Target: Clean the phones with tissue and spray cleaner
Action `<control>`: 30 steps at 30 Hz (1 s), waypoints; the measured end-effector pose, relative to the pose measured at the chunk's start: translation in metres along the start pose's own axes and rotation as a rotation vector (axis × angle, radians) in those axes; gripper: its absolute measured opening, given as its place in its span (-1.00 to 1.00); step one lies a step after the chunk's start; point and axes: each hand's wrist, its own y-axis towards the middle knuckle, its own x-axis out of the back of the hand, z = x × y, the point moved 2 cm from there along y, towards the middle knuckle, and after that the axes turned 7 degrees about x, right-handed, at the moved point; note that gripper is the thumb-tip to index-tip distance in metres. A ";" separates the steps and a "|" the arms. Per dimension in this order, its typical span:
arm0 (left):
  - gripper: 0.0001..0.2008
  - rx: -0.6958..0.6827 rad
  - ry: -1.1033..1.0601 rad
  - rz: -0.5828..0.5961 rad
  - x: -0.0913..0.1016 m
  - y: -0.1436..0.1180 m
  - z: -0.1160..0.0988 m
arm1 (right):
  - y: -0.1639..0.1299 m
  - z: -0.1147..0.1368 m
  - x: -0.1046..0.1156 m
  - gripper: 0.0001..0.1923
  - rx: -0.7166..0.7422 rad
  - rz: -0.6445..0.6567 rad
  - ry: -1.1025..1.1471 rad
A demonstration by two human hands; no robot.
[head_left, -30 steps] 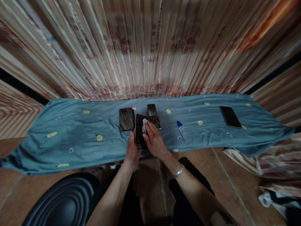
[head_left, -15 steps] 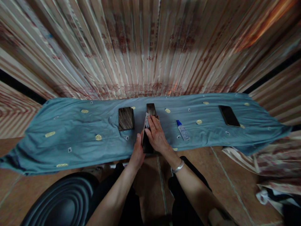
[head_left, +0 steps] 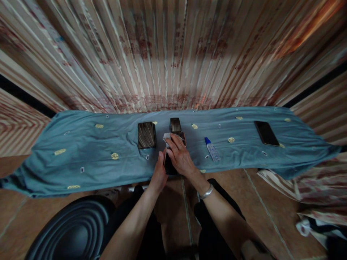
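My left hand (head_left: 159, 171) is closed around the left edge of a dark, flat phone (head_left: 169, 167) at the near edge of the covered table. Fingers of my right hand (head_left: 179, 156) press a crumpled whitish wipe (head_left: 167, 136) against the phone's upper end. That hand hides much of the phone's face. Just beyond my right fingertips lies a small dark device (head_left: 175, 125), with another dark piece (head_left: 181, 137) touching or close to its near end; I cannot tell whether they are joined.
A dark, glossy rectangular device (head_left: 146, 135) lies to the left. On the right are a clear bottle with a blue cap (head_left: 212, 149) and a black phone (head_left: 266, 133). Blue patterned cloth (head_left: 89, 151) covers the table. A black round stool (head_left: 72, 231) stands at lower left; a curtain (head_left: 162, 72) hangs behind.
My right hand's wipe now spreads out left over the phone's top end, and the phone appears tipped flatter. The left hand keeps its hold. The view has shifted slightly.
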 end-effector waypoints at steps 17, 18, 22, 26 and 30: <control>-0.58 -0.039 -0.050 -0.096 -0.002 0.001 -0.005 | -0.006 0.016 -0.001 -0.56 0.071 0.069 0.064; -0.57 -0.039 -0.052 -0.105 -0.002 0.001 -0.005 | -0.007 0.017 -0.001 -0.56 0.075 0.070 0.069; -0.57 0.004 -0.036 -0.129 0.000 0.000 -0.006 | -0.006 0.021 0.001 -0.56 0.086 0.081 0.077; -0.52 0.052 -0.031 -0.109 0.000 -0.001 -0.008 | -0.006 0.026 0.003 -0.56 0.100 0.103 0.081; -0.52 0.081 -0.084 -0.140 -0.002 -0.001 -0.011 | -0.007 0.030 0.002 -0.57 0.114 0.106 0.095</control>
